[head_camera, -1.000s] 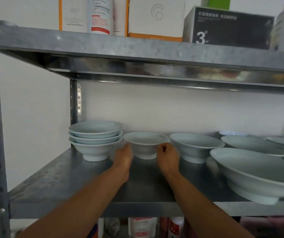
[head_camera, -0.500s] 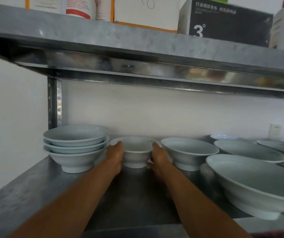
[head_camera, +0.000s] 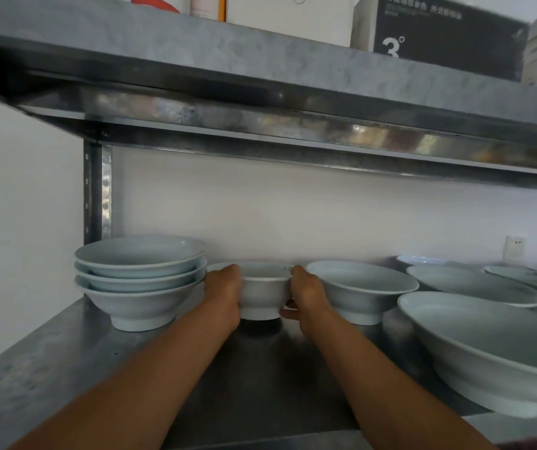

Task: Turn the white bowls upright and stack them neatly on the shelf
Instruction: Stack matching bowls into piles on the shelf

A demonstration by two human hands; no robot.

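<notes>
A small white bowl [head_camera: 262, 295] stands upright on the metal shelf [head_camera: 65, 358], near the back wall. My left hand [head_camera: 223, 292] grips its left side and my right hand [head_camera: 304, 292] grips its right side, fingers over the rim. Just to its left is a stack of three upright white bowls [head_camera: 139, 280]. To its right stands another upright white bowl [head_camera: 359, 290].
Several wider white bowls fill the right of the shelf, the nearest large one [head_camera: 487, 355] close to my right forearm. An upper shelf [head_camera: 260, 69] hangs low overhead with boxes on it. A steel post [head_camera: 96, 190] stands at the back left.
Both hands have closed in from the bowl's front to its two sides. The camera has moved closer and lower, so the shelf looks larger.
</notes>
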